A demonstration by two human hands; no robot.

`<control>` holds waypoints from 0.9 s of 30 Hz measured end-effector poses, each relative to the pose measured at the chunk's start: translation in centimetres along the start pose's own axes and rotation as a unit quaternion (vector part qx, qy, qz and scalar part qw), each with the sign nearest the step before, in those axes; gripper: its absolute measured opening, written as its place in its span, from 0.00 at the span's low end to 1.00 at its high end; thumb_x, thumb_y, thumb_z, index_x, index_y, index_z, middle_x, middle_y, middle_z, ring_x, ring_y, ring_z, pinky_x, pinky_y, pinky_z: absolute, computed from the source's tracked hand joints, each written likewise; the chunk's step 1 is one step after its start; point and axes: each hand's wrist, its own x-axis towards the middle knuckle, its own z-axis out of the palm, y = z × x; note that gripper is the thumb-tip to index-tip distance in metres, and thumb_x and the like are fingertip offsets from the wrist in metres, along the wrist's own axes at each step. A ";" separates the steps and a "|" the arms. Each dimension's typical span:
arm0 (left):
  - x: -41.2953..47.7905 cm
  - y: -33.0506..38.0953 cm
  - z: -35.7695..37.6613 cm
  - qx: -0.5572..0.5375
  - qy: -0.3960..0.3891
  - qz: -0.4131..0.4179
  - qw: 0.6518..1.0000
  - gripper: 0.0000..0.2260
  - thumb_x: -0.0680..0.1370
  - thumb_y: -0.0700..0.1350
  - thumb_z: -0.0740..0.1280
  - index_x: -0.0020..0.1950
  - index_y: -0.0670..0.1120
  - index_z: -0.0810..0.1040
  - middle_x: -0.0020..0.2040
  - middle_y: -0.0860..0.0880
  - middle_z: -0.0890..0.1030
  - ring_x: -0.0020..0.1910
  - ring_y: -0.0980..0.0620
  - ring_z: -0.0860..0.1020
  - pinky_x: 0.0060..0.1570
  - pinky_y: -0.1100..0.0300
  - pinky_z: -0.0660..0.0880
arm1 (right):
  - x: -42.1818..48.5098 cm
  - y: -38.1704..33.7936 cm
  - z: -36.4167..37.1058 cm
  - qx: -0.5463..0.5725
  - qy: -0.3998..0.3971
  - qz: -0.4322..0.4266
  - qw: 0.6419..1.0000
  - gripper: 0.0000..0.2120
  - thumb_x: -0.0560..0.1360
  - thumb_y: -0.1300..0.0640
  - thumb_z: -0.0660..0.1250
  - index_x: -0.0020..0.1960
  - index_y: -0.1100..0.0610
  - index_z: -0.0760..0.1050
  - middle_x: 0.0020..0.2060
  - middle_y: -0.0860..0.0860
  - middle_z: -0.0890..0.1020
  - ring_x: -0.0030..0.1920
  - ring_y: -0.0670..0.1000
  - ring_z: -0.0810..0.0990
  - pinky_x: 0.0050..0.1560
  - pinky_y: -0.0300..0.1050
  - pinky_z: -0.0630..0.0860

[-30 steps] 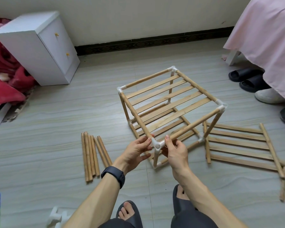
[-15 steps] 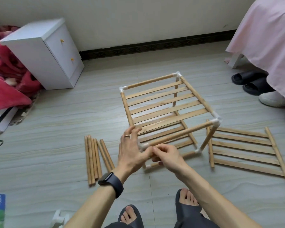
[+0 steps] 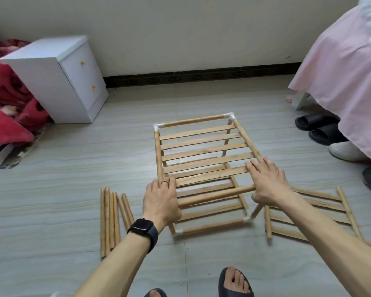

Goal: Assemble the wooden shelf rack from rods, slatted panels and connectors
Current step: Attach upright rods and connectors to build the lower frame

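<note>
The two-tier wooden rack (image 3: 201, 151) stands on the floor, its slatted panels joined by rods and white corner connectors (image 3: 230, 115). My left hand (image 3: 161, 200) lies flat on the near left top corner, fingers straight, covering the connector there. My right hand (image 3: 268, 183) presses flat on the near right top corner, fingers spread over the slats. The front top rod (image 3: 214, 195) runs between both hands. A spare slatted panel (image 3: 321, 213) lies on the floor to the right, partly hidden by my right forearm. Several loose rods (image 3: 111, 217) lie to the left.
A white two-drawer cabinet (image 3: 58, 80) stands at the back left beside red blankets (image 3: 7, 112). A pink bed cover (image 3: 338, 67) hangs at the right, with black slippers (image 3: 317, 127) and a white shoe (image 3: 345, 150) under it. My slippered feet (image 3: 234, 281) are at the bottom edge.
Both hands left the near left corner connector they were pinching. They now lie flat on the two near top corners; the right hand moved across to the right corner.
</note>
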 end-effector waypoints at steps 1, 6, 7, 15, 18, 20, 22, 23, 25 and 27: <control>0.1 -0.4 0.1 0.011 0.019 0.012 1.000 0.30 0.70 0.46 0.61 0.73 0.46 0.62 0.64 0.46 0.75 0.57 0.43 0.70 0.60 0.51 0.70 | 0.5 0.5 -0.1 -0.008 -0.010 0.001 1.000 0.45 0.72 0.58 0.65 0.82 0.48 0.44 0.82 0.48 0.48 0.81 0.61 0.43 0.79 0.62 0.52; -0.2 -3.0 0.7 0.050 0.058 0.025 0.997 0.23 0.69 0.48 0.62 0.64 0.46 0.70 0.51 0.47 0.79 0.43 0.47 0.67 0.44 0.56 0.68 | 1.1 -0.1 0.6 -0.024 0.055 -0.069 0.996 0.29 0.68 0.54 0.64 0.69 0.50 0.64 0.68 0.50 0.71 0.62 0.57 0.67 0.59 0.53 0.77; -0.4 -3.6 0.8 0.056 0.062 0.028 0.996 0.22 0.69 0.48 0.63 0.62 0.46 0.72 0.49 0.48 0.79 0.42 0.48 0.67 0.42 0.56 0.68 | 1.0 -0.6 1.1 -0.030 0.080 -0.071 0.994 0.26 0.66 0.52 0.63 0.64 0.50 0.67 0.64 0.50 0.73 0.57 0.56 0.69 0.53 0.52 0.78; -1.3 -6.1 0.3 0.090 0.037 0.026 0.995 0.19 0.70 0.49 0.62 0.61 0.49 0.72 0.50 0.50 0.79 0.42 0.49 0.68 0.41 0.57 0.62 | 0.2 -3.1 3.0 -0.021 0.156 -0.062 0.986 0.23 0.63 0.52 0.61 0.58 0.51 0.73 0.55 0.50 0.80 0.48 0.57 0.73 0.46 0.48 0.72; -1.4 -5.9 0.4 0.066 0.020 0.015 0.997 0.24 0.71 0.51 0.64 0.67 0.50 0.68 0.58 0.49 0.78 0.47 0.49 0.69 0.45 0.58 0.66 | 0.2 -2.9 2.7 -0.009 0.113 -0.077 0.991 0.28 0.64 0.50 0.63 0.65 0.50 0.69 0.63 0.50 0.75 0.55 0.56 0.70 0.53 0.49 0.73; -1.3 -6.0 0.8 0.041 0.005 0.010 0.999 0.37 0.70 0.57 0.67 0.76 0.48 0.61 0.69 0.47 0.73 0.58 0.46 0.72 0.56 0.55 0.71 | 0.4 -2.4 2.4 -0.002 0.083 -0.098 0.992 0.34 0.65 0.48 0.65 0.70 0.50 0.64 0.68 0.49 0.71 0.60 0.56 0.68 0.56 0.49 0.73; -1.4 -5.9 0.9 0.029 0.003 -0.001 1.000 0.42 0.71 0.61 0.67 0.80 0.48 0.56 0.73 0.47 0.70 0.64 0.44 0.71 0.61 0.51 0.72 | 0.3 -2.0 2.1 -0.007 0.064 -0.112 0.992 0.37 0.65 0.48 0.67 0.73 0.49 0.61 0.70 0.48 0.69 0.62 0.54 0.66 0.58 0.49 0.75; -1.5 -5.9 1.0 0.033 0.012 -0.002 0.999 0.38 0.72 0.60 0.67 0.78 0.48 0.59 0.70 0.47 0.73 0.61 0.45 0.71 0.59 0.52 0.73 | 0.3 -1.9 2.1 -0.012 0.067 -0.112 0.991 0.35 0.66 0.48 0.67 0.72 0.49 0.62 0.68 0.47 0.70 0.61 0.53 0.66 0.58 0.49 0.76; -1.4 -5.9 0.9 0.052 0.035 0.008 0.998 0.28 0.72 0.55 0.64 0.70 0.49 0.67 0.60 0.48 0.77 0.52 0.48 0.71 0.49 0.56 0.72 | 0.2 -2.0 2.4 -0.015 0.093 -0.102 0.990 0.29 0.67 0.51 0.64 0.67 0.48 0.65 0.64 0.47 0.73 0.57 0.52 0.66 0.54 0.47 0.76; -1.3 -6.0 1.0 0.056 0.047 0.012 0.997 0.23 0.71 0.53 0.64 0.65 0.48 0.71 0.55 0.49 0.78 0.47 0.49 0.69 0.43 0.58 0.69 | 0.3 -2.2 2.7 -0.011 0.115 -0.090 0.989 0.26 0.66 0.52 0.62 0.64 0.49 0.68 0.61 0.48 0.75 0.54 0.51 0.66 0.50 0.46 0.75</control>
